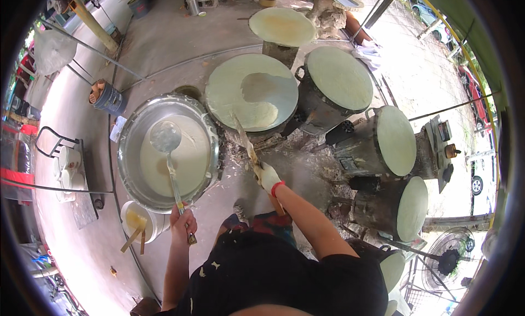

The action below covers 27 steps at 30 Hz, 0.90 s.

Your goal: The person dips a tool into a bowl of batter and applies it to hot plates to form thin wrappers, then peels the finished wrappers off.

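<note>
My left hand point(183, 225) is closed round the handle of a long metal ladle point(165, 136). The ladle's broad round bowl hangs over a big metal basin point(127, 168) of milky white batter point(164, 179). In a white glove with a red band at the wrist, my right hand point(268, 179) grips a long, batter-smeared wooden paddle point(246, 141). Its tip reaches the near edge of a round flat griddle point(224, 89). Pale batter coats much of that griddle, with a greyer patch point(268, 89) at its right; whether the two touch I cannot tell.
Several more pale-coated griddles on drum stoves point(339, 78) curve round to my right. By the basin stands a white bucket point(153, 220) with wooden-handled brushes point(136, 231). A dark bucket point(108, 99) sits at left, a trolley point(82, 179) nearer, and a fan point(448, 258) at lower right.
</note>
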### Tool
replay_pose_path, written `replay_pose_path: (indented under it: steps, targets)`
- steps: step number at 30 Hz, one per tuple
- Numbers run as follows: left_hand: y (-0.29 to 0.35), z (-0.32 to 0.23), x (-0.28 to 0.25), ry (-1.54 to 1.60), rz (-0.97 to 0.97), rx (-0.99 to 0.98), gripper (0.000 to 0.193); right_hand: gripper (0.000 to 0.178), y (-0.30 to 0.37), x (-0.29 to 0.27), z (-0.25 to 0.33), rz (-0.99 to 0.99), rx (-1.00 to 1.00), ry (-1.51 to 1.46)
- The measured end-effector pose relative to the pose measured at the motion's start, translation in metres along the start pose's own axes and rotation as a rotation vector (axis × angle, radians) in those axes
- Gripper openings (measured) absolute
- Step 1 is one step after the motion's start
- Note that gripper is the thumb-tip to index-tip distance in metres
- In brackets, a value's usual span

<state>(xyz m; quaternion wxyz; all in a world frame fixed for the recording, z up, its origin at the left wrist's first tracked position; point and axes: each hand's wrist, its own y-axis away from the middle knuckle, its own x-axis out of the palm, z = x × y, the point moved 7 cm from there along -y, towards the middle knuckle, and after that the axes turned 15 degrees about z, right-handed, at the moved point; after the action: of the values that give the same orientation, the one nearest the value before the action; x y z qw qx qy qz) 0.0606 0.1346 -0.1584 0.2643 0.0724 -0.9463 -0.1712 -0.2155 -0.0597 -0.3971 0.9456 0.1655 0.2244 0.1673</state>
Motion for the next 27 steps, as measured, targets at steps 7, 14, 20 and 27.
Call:
replay_pose_path:
  steps: [7,14,20,27]
  targets:
    - [-0.026,0.026,0.066,0.091,0.013,0.052,0.019,0.027,-0.006,-0.124,0.060,0.119,0.104,-0.273]
    - [-0.072,0.054,0.170,0.215,0.119,0.047,0.023,0.033,-0.055,-0.206,0.057,0.065,-0.080,0.183]
    - [-0.097,0.059,0.224,0.318,0.178,0.080,0.022,0.032,-0.015,-0.193,0.041,0.662,-0.192,0.318]
    - [-0.106,0.058,0.232,0.305,0.121,0.060,0.022,0.031,-0.119,-0.249,0.036,0.109,0.001,0.364]
